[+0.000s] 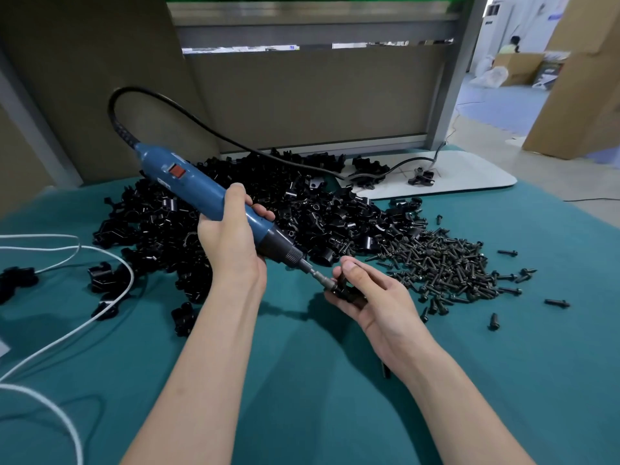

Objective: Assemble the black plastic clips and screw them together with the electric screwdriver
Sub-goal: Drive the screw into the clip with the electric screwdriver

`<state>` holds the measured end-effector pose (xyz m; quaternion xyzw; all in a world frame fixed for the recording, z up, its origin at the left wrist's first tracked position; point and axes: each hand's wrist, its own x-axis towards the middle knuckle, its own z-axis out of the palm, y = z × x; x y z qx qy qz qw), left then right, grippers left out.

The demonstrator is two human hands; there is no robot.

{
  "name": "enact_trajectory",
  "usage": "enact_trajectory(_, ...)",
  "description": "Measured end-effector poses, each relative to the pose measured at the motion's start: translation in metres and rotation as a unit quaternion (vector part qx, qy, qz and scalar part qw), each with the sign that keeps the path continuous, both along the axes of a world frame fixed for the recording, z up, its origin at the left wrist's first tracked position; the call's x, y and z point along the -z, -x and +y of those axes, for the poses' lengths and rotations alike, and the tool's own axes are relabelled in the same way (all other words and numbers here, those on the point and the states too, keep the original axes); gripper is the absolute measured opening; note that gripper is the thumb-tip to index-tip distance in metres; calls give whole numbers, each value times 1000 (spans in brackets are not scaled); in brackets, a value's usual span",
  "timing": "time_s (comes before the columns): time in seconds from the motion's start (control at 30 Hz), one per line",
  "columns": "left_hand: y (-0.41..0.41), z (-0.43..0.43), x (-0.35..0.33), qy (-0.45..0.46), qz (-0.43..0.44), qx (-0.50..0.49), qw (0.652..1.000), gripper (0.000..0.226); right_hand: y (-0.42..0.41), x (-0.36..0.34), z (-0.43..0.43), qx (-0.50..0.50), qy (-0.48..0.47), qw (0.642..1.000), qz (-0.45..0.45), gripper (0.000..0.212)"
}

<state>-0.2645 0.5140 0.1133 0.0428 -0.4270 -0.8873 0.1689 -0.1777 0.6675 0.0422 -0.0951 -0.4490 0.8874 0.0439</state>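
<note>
My left hand (pixel 229 234) grips the blue electric screwdriver (pixel 201 193) around its lower body, tilted down to the right. Its metal bit (pixel 318 276) meets a black plastic clip (pixel 347 290) that my right hand (pixel 372 297) holds, thumb on top and fingers curled underneath. Most of the clip is hidden by my fingers. Behind both hands lies a big heap of black clips (pixel 268 213). A pile of dark screws (pixel 446 263) spreads to the right of it.
All of it lies on a teal cloth (pixel 302 380). White cables (pixel 67 263) loop across the left side among a few loose clips (pixel 104 275). A white tray (pixel 453 176) with assembled clips sits at the back right. Stray screws (pixel 557 302) dot the right. A grey partition stands behind.
</note>
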Motion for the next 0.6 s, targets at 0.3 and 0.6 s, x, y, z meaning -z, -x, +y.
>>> enact_trajectory(0.3, 3, 0, 8, -13, -39, -37, 998, 20, -1, 0, -1, 3, -22, 1000, 19, 42)
enact_trajectory(0.6, 2, 3, 12, -11, -57, -21, 998, 18, -2, -1, -2, 14, -56, 998, 15, 54)
